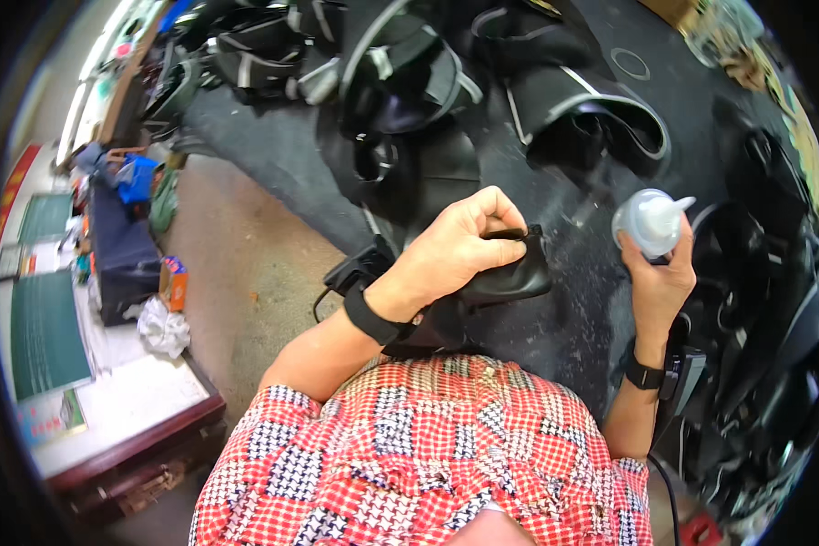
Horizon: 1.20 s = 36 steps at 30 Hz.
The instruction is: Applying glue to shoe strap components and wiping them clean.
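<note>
Near the table's front edge, my left hand (453,247) pinches a small piece of black leather-like material (511,282) between thumb and fingers. The piece hangs folded below the fingertips, and its underside is hidden. To the right, my right hand (662,284) is wrapped round a translucent squeeze bottle (644,221) with a pale pointed nozzle. The nozzle points to the right, away from the black piece, and the two are apart. Each wrist wears a black strap with a small device.
Curved black pieces with pale edging (591,105) lie across the far side of the dark worktable (564,318). More black pieces (746,264) are heaped at the right. On the left, beyond a strip of floor (246,246), stands a white-topped desk (136,400) with a crumpled white bag (164,328).
</note>
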Each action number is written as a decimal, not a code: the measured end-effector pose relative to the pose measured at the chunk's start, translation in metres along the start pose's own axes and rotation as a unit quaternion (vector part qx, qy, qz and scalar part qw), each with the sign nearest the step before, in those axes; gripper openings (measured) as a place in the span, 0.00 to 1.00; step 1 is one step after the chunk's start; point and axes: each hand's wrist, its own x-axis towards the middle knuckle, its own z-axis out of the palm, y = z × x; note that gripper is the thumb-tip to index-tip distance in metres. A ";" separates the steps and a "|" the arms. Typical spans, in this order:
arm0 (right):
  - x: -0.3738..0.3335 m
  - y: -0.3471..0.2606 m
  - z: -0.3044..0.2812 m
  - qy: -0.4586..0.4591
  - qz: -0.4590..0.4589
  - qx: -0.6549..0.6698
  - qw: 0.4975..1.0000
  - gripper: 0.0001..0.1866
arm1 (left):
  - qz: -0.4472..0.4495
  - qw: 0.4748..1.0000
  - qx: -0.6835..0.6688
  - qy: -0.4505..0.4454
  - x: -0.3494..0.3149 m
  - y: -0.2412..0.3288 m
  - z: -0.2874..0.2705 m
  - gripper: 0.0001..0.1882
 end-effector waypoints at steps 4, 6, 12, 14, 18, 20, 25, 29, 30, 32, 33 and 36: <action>-0.017 -0.002 -0.026 -0.079 -0.075 -0.132 0.985 0.36 | -0.022 0.994 0.049 -0.097 0.003 -0.017 -0.002 0.09; -0.024 -0.004 -0.042 -0.087 -0.087 -0.163 0.979 0.36 | -0.031 0.990 0.051 -0.124 0.001 -0.020 0.000 0.09; -0.038 -0.008 -0.066 -0.103 -0.137 -0.282 0.944 0.37 | -0.047 0.983 0.101 -0.149 -0.007 -0.014 0.012 0.08; -0.039 -0.006 -0.066 -0.147 -0.139 -0.308 0.930 0.38 | -0.072 0.977 0.139 -0.147 -0.005 -0.011 0.015 0.08; -0.033 -0.007 -0.066 -0.158 -0.160 -0.334 0.915 0.37 | -0.087 0.968 0.185 -0.144 0.001 -0.003 0.018 0.08; -0.029 -0.006 -0.066 -0.164 -0.172 -0.351 0.906 0.36 | -0.091 0.971 0.173 -0.140 0.003 -0.007 0.015 0.08; -0.023 0.004 -0.063 -0.161 -0.197 -0.365 0.896 0.37 | -0.111 0.974 0.146 -0.135 0.008 -0.009 0.012 0.08; -0.020 0.005 -0.062 -0.155 -0.215 -0.378 0.887 0.36 | -0.117 0.972 0.149 -0.137 0.012 -0.009 0.013 0.08; -0.020 0.005 -0.062 -0.157 -0.214 -0.377 0.887 0.36 | -0.117 0.971 0.154 -0.139 0.012 -0.010 0.013 0.08; -0.021 0.004 -0.061 -0.165 -0.199 -0.390 0.884 0.37 | -0.118 0.971 0.152 -0.140 0.014 -0.010 0.013 0.08; -0.021 0.004 -0.061 -0.166 -0.199 -0.389 0.884 0.37 | -0.117 0.971 0.151 -0.141 0.014 -0.010 0.013 0.08; -0.021 0.003 -0.060 -0.150 -0.230 -0.387 0.880 0.34 | -0.118 0.972 0.146 -0.142 0.013 -0.011 0.011 0.08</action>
